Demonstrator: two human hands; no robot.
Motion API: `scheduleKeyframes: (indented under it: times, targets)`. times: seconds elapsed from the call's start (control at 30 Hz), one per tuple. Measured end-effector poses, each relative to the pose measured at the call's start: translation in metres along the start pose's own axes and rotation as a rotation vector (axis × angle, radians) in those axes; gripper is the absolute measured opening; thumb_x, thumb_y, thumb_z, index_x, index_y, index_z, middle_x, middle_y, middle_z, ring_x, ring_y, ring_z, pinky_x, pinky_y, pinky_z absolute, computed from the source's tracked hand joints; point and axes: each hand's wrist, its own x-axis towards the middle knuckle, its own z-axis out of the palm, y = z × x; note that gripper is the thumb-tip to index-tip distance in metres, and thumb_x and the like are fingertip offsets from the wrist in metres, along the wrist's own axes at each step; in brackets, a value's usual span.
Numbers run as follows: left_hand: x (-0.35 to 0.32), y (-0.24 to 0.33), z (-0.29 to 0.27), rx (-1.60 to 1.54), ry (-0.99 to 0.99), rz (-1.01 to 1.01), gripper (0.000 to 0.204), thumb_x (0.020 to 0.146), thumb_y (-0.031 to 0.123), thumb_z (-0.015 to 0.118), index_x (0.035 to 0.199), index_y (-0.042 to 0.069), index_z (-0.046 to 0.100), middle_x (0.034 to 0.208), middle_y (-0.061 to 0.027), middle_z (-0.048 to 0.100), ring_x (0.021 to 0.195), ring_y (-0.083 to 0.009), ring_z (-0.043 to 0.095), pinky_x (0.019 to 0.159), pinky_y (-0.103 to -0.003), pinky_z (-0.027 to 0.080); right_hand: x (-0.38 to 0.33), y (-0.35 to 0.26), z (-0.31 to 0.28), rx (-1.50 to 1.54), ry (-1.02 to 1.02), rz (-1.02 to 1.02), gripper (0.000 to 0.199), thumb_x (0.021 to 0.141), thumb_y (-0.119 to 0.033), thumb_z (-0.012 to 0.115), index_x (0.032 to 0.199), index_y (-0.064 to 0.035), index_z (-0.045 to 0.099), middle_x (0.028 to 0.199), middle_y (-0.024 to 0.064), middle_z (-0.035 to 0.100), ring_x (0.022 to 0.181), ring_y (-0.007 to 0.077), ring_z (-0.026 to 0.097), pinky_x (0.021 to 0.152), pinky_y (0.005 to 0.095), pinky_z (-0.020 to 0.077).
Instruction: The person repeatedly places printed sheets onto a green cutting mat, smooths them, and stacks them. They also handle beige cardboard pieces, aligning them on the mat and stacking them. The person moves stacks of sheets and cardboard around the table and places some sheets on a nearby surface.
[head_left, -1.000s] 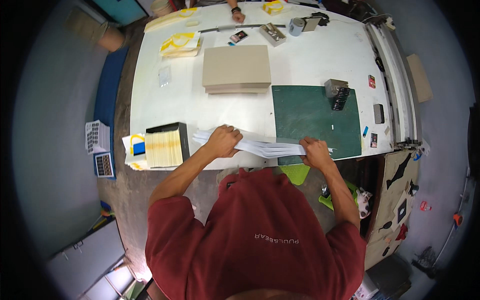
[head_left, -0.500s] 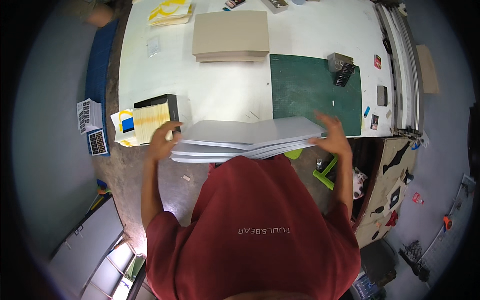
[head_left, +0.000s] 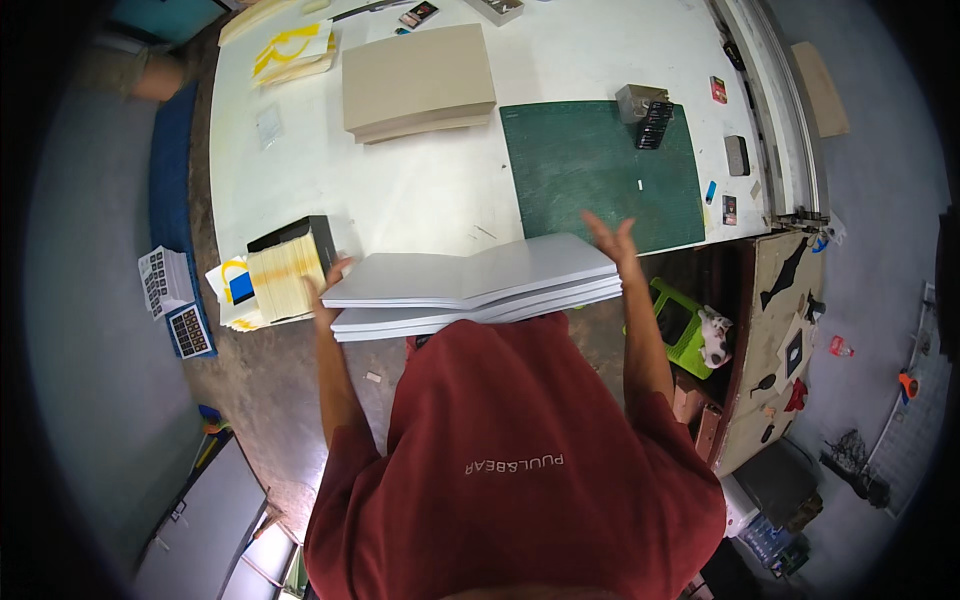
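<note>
Papers (head_left: pixel 470 285) lie stacked by the table (head_left: pixel 420 200) edge, likely being evened up between the right hand (head_left: pixel 620 252), fingers spread loose, and left hand (head_left: pixel 321 290), grip unclear, so soft side pats seem needed.

From where I stand, the only lettering clear enough to read is one short line of pale capitals, upside down, on the maroon shirt (head_left: pixel 520 425), nearer the body than the left hand (head_left: pixel 326 287) and right hand (head_left: pixel 613 243). Rightward of the right hand on the tabletop (head_left: pixel 400 205), a red packet (head_left: pixel 719 90) and a dark packet (head_left: pixel 729 210) bear marks too small to make out.
</note>
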Motion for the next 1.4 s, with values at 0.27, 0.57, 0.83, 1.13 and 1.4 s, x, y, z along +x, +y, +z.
scheduleKeyframes:
  times: [0.27,0.57,0.83,1.13,1.4]
  targets:
    - [-0.005,-0.019,0.003,0.1,-0.079,0.02,0.104,0.095,0.076,0.008,0.115,-0.006,0.068,0.161,-0.0165,0.027,0.137,-0.0287,0.044,0.114,-0.038,0.034,-0.013,0.001,0.015,-0.038,0.149,-0.176,0.104,0.091,-0.081,0.014,0.151,0.0015,0.035,0.161,0.0226,0.023,0.148,0.0337,0.026,0.121,0.0467,0.0201]
    - [-0.008,0.013,0.03,-0.189,-0.05,-0.11,0.085,0.1,0.07,0.02,0.117,-0.001,0.063,0.135,-0.0139,0.053,0.124,-0.0219,0.05,0.109,-0.036,0.035,0.005,0.012,0.025,0.143,0.02,-0.091,0.097,0.095,-0.077,0.021,0.139,0.0036,0.049,0.147,0.0193,0.045,0.137,0.0302,0.042,0.116,0.0442,0.0314]
    - [-0.068,-0.03,-0.019,-0.053,0.031,0.026,0.079,0.106,0.056,0.011,0.098,0.0,0.067,0.123,-0.0197,0.064,0.133,-0.0272,0.044,0.121,-0.041,0.016,-0.039,0.085,0.035,-0.003,0.273,-0.3,0.07,0.107,-0.049,0.025,0.099,0.0044,0.07,0.124,0.0178,0.064,0.133,0.028,0.045,0.116,0.0422,0.0292]
    - [-0.098,-0.037,-0.049,-0.043,0.128,-0.022,0.069,0.106,0.056,0.024,0.094,0.003,0.067,0.123,-0.0162,0.061,0.132,-0.0245,0.042,0.115,-0.04,0.026,-0.047,0.106,0.054,0.201,0.217,-0.191,0.061,0.105,-0.049,0.032,0.09,-0.001,0.066,0.125,0.0147,0.062,0.121,0.026,0.051,0.111,0.0393,0.0323]
    - [-0.053,-0.013,-0.051,-0.088,0.172,-0.098,0.077,0.102,0.066,0.025,0.083,0.005,0.067,0.095,-0.0078,0.066,0.098,-0.0181,0.058,0.098,-0.033,0.041,-0.017,0.052,0.067,0.167,0.035,0.066,0.077,0.1,-0.065,0.032,0.076,0.0011,0.065,0.1,0.0162,0.067,0.111,0.0273,0.055,0.109,0.0377,0.0336]
